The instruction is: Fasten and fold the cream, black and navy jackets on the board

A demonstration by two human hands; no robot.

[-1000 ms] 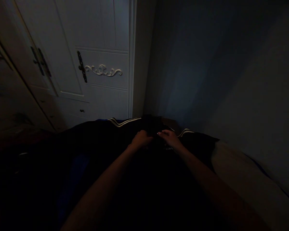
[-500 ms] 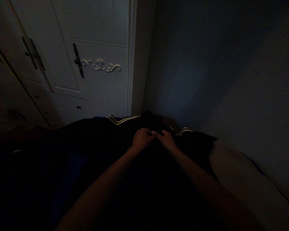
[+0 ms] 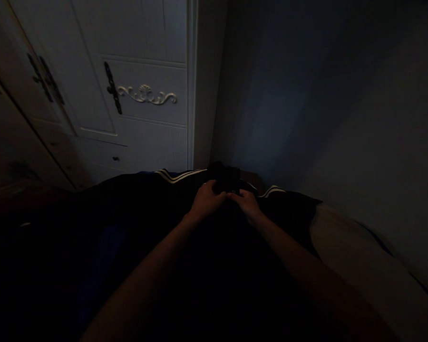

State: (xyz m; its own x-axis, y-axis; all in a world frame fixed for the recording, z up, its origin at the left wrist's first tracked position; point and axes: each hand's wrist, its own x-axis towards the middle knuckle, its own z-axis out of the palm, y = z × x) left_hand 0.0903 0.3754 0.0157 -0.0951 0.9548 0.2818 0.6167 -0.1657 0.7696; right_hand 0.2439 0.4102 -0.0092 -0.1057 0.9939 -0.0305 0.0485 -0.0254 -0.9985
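Observation:
A black garment with white stripes, seemingly a jacket (image 3: 288, 206), is spread out in very dim light. My left hand (image 3: 207, 199) is closed on its cloth near the top middle, thumb pointing inward. Close beside it, my right hand (image 3: 247, 203) pinches the same area, the two thumbs almost meeting. A tiny pale round spot, perhaps a button or snap, shows by the right fingertips. Just beyond the hands stands a dark raised part, which looks like the collar (image 3: 228, 175). Much of the lower cloth is lost in shadow.
A white wardrobe (image 3: 146, 137) with dark handles and a carved ornament stands beyond the garment on the left. A bare wall (image 3: 360, 118) rises on the right. Light cloth (image 3: 349, 247) lies at the right, and a blue patch (image 3: 109, 247) shows at the left.
My left hand has shifted slightly up and left, its fingers spreading somewhat around the cloth. The right hand stays nearly in place, and the view has moved a little.

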